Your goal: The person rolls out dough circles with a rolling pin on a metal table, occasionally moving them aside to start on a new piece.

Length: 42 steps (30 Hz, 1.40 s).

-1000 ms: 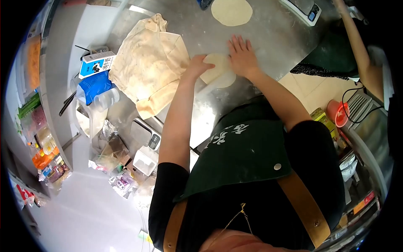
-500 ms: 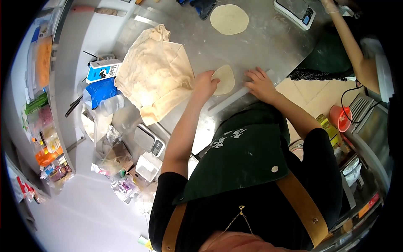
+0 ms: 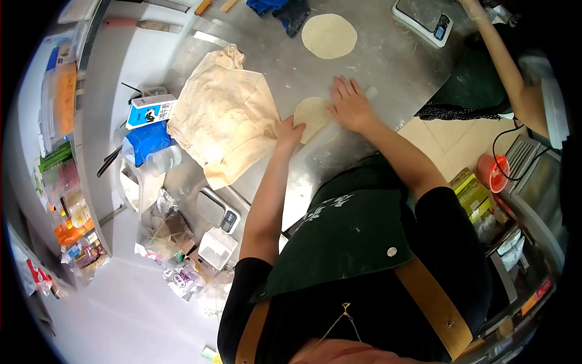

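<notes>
A flattened round of dough (image 3: 310,114) lies on the metal table. My left hand (image 3: 289,133) is at its left edge, fingers closed, with the thumb and fingers pinching the rim. A pale rolling pin (image 3: 321,136) lies slantwise across the near part of the dough. On its upper right portion rests my right hand (image 3: 351,106), open and palm down, with the fingers stretched forward and slightly blurred. Farther back is a second, larger dough round (image 3: 329,36). A cream cloth (image 3: 221,115) is spread just left of my left hand.
A digital scale (image 3: 424,21) stands at the table's far right, near a co-worker's arm (image 3: 500,60). On the left are a milk carton (image 3: 150,111), a blue bag (image 3: 147,142) and another scale (image 3: 218,209). A blue cloth (image 3: 282,12) lies at the back.
My right hand has moved forward and left, carrying the rolling pin onto the dough. My left hand has shifted slightly down and left. The dough looks a little wider.
</notes>
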Tool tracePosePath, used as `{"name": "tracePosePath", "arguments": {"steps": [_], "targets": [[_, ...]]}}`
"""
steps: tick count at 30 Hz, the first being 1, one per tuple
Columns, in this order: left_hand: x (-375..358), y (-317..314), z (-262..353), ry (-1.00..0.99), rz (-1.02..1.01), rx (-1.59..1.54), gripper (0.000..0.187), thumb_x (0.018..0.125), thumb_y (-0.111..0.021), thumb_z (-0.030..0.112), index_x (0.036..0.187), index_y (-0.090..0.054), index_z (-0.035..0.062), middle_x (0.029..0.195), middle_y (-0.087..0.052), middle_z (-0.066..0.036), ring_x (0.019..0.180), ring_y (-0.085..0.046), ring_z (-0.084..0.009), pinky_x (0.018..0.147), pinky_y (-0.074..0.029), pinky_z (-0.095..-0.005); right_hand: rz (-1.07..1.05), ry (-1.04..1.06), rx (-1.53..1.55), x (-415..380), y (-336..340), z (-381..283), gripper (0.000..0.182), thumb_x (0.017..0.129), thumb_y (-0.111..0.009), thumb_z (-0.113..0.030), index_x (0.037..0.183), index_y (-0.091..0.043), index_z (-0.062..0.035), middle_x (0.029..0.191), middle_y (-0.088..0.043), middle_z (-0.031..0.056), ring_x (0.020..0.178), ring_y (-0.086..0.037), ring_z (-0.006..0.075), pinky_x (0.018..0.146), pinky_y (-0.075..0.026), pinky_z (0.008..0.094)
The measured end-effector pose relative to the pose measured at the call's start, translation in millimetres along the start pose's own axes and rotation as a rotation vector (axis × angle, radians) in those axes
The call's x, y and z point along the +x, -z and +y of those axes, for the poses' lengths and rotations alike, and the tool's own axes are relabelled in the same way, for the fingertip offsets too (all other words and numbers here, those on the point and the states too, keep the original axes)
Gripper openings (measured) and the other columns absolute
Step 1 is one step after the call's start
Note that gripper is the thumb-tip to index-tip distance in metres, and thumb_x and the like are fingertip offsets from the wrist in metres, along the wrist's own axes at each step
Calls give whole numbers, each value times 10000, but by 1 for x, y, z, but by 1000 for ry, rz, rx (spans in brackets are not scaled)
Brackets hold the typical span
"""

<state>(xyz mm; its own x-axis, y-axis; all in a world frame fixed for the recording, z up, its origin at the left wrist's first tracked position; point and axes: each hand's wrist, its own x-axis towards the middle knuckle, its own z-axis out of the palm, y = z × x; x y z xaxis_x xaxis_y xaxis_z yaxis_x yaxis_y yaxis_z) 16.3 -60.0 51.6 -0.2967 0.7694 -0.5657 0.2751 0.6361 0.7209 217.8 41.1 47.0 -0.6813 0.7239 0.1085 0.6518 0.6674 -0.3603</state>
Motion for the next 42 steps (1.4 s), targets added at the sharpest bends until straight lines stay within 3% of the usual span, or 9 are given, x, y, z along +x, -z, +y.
{"name": "tracePosePath", "arguments": {"steps": [4, 9, 16, 21, 24, 27, 33, 36, 42], "targets": [[5, 5, 1, 2, -25, -146, 306, 837, -624, 120, 1094, -621, -47, 935, -669, -93, 812, -603, -154, 713, -483, -304, -63, -76, -107, -30, -10, 0, 551, 898, -501, -339, 1339, -419, -18, 1475, -306, 194, 1385, -262, 317, 1134, -184, 477], [27, 12, 15, 16, -139, -245, 310, 821, -662, 133, 1066, -635, -54, 933, -680, -99, 790, -629, -159, 706, -494, -306, -67, -177, -128, 34, -20, -12, 586, 922, -462, -350, 1398, -357, -25, 1501, -264, 186, 1395, -242, 316, 1138, -156, 496], [35, 3, 28, -156, -194, 396, 324, 753, -710, 138, 1031, -661, -21, 886, -694, -115, 793, -657, -190, 719, -503, -307, 20, 55, 45, -43, -15, 9, 627, 869, -559, -332, 1382, -383, -19, 1479, -309, 182, 1374, -286, 322, 1129, -189, 506], [-27, -3, 77, -267, -98, 641, 310, 755, -699, 190, 1018, -662, 31, 892, -678, -173, 848, -641, -345, 720, -501, -396, -108, 251, 72, -92, 31, 34, 376, 688, -714, -169, 1043, -601, -117, 1261, -509, 126, 1249, -427, 298, 1106, -261, 495], [-31, 1, 58, -261, -57, 171, 275, 769, -678, 162, 1006, -656, 26, 885, -672, -178, 835, -633, -354, 712, -494, -404, -130, 275, 117, -91, 43, 42, 306, 670, -722, -148, 951, -602, -137, 1164, -543, 98, 1181, -468, 279, 1106, -267, 480], [-2, 0, 23, -174, -68, 454, 270, 767, -671, 146, 1006, -655, 21, 890, -671, -183, 822, -639, -343, 702, -489, -406, -139, 293, 123, -76, 46, 41, 303, 672, -732, -154, 948, -609, -130, 1137, -547, 87, 1145, -484, 275, 1106, -276, 467], [5, 5, 5, -111, -86, 261, 274, 777, -648, 106, 1033, -648, 8, 869, -668, -173, 800, -639, -272, 706, -481, -358, -227, 289, 142, -28, 41, 18, 308, 740, -699, -243, 966, -591, -66, 1166, -542, 128, 1164, -478, 300, 1085, -294, 463], [1, 2, -2, -80, -56, -14, 278, 806, -627, 86, 1061, -637, -24, 864, -672, -128, 800, -620, -199, 724, -475, -309, 65, 169, 66, -15, 8, 5, 392, 788, -639, -281, 1074, -567, -22, 1262, -509, 172, 1228, -443, 328, 1081, -294, 480], [4, -2, 3, -5, -23, -282, 290, 821, -628, 62, 1092, -630, -39, 904, -673, -91, 813, -606, -149, 725, -473, -278, 61, 47, -32, -46, -6, 5, 531, 853, -520, -242, 1312, -449, 13, 1449, -346, 209, 1340, -335, 346, 1111, -237, 494]]}}
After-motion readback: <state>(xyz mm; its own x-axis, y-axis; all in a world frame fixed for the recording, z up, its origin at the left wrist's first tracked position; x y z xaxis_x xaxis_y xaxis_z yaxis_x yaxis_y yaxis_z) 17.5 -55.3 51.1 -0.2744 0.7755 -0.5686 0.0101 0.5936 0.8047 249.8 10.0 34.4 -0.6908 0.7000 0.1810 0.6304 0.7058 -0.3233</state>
